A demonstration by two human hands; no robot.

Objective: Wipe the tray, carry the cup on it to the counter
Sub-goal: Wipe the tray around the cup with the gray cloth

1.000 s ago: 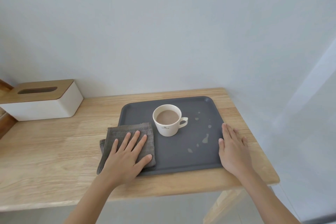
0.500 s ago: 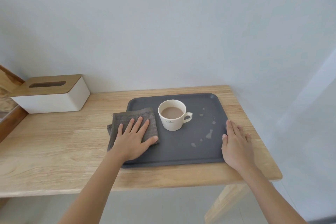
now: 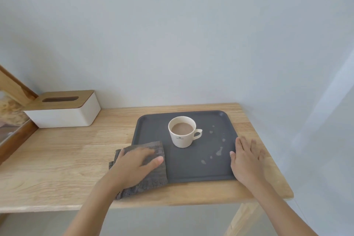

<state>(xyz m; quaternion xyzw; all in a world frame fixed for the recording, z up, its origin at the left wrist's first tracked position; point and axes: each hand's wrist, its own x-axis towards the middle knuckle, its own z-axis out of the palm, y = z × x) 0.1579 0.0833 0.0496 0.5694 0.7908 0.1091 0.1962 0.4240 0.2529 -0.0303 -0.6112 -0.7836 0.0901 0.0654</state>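
Note:
A dark grey tray (image 3: 153, 120) lies on the wooden table (image 3: 67, 151). On it stands a cream cup (image 3: 182, 136) of milky brown drink, handle to the right. Pale spill drops (image 3: 218, 151) dot the tray right of the cup. My left hand (image 3: 134, 166) presses a folded grey cloth (image 3: 155, 178) onto the tray's near left corner, fingers curled over it. My right hand (image 3: 247, 161) lies flat, fingers apart, against the tray's right rim, half on the table.
A white tissue box with a wooden lid (image 3: 65, 109) stands at the back left of the table. A wood-framed object (image 3: 11, 120) leans at the far left. The wall runs behind; the table's right edge is just past my right hand.
My left hand has dragged the cloth toward me, to the tray's near left corner, its fingers now curled. My right hand stays on the right rim. The view shifted.

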